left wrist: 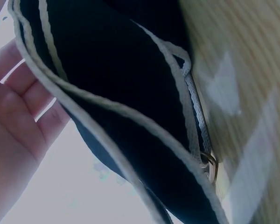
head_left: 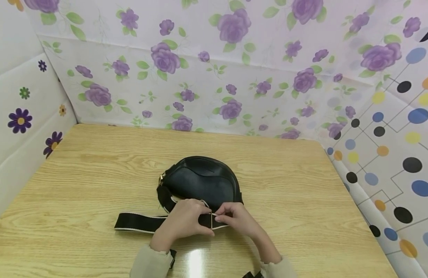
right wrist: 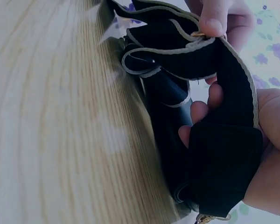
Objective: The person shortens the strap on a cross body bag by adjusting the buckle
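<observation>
A black half-round bag (head_left: 203, 181) lies on the table with its black, white-edged strap (head_left: 141, 222) in front of it. My left hand (head_left: 186, 220) pinches the strap at a thin gold metal slider (head_left: 211, 221); in the right wrist view its thumb (right wrist: 213, 21) presses beside the slider. Just right of it, my right hand (head_left: 239, 220) grips the strap between thumb and fingers. In the right wrist view, several fingertips (right wrist: 199, 112) show behind the strap. Loose folds of strap (left wrist: 116, 70) fill the left wrist view and partly cover the fingers there.
The wooden table (head_left: 287, 177) meets a flower-print sheet (head_left: 200, 85) at the back. A dotted sheet (head_left: 401, 154) borders its right side, a daisy-print one (head_left: 22, 96) its left. A gold clasp (head_left: 162, 177) joins the strap at the bag's left end.
</observation>
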Demonstrator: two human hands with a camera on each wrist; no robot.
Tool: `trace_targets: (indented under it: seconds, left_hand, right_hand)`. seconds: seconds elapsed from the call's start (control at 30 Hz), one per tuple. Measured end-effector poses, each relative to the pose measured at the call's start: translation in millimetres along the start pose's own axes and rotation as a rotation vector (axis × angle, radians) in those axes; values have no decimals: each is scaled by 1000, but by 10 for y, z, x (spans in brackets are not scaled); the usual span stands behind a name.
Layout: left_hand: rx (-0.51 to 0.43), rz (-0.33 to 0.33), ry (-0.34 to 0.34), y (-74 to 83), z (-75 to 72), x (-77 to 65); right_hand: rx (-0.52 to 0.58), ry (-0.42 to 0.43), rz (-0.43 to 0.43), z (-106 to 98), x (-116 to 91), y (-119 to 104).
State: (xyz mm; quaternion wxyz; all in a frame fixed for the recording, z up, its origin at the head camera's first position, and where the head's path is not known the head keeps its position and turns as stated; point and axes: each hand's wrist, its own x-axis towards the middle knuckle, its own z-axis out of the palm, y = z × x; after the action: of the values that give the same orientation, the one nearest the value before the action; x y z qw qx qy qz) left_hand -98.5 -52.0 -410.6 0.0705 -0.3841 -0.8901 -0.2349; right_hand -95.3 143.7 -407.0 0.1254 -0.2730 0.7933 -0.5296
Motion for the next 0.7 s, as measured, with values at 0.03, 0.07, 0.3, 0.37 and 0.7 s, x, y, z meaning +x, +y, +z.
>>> trace_targets:
  seconds: [0.03, 0.07, 0.3, 0.37, 0.7]
  left_hand:
    - [-2, -4, -3, 1, 4, 2]
    - [-2, -10, -6, 3, 6, 3]
    - [-8, -42, -40, 16, 14, -9]
    - [-8, -40, -38, 16, 11, -14]
    - [-1, 21, -2, -15, -30, -34]
  right_hand:
    - [-3, 3, 0, 6, 2, -10]
    - [-7, 8, 1, 12, 4, -22]
    - [-5, 56, 58, 82, 15, -106]
    - [-15, 67, 67, 97, 17, -98]
    - [15, -9, 36, 36, -55, 239]
